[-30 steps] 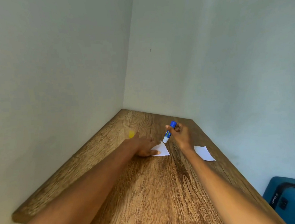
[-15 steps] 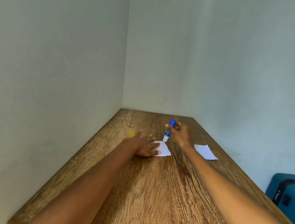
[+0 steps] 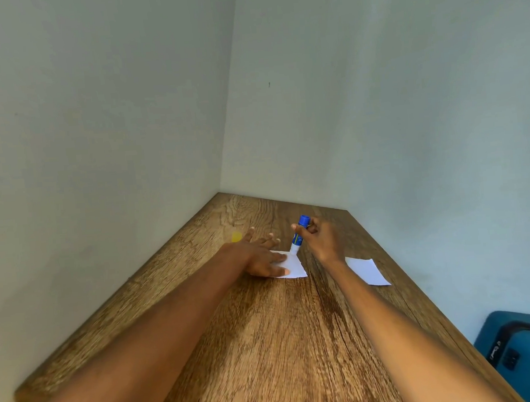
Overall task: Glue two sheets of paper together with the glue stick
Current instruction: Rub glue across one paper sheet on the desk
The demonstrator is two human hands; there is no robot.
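Just beyond the left hand's knuckles, to its outer side, a small yellow cap [image 3: 236, 236] lies on the wooden table [image 3: 268, 343]. The left hand [image 3: 255, 257] rests flat with its fingers spread and straight, pressing down the near-left part of a white sheet of paper [image 3: 292, 267]; its thumb and forefinger lie on the paper while the other fingertips reach past it onto the wood.

Between the two hands stands the glue stick [image 3: 299, 234], nearly upright and leaning a little toward the right hand. Its white lower end touches the far edge of the pinned sheet, just beside the left forefinger, and its blue end points up.

The right hand [image 3: 320, 239] grips the glue stick high on the barrel, fingers curled round it and the thumb laid across the front.

To the outer side of the right wrist, a second white sheet [image 3: 367, 270] lies flat on the table, apart from the first sheet and touched by neither hand. Farther right and lower, off the table's edge, sits a blue case [image 3: 529, 357].
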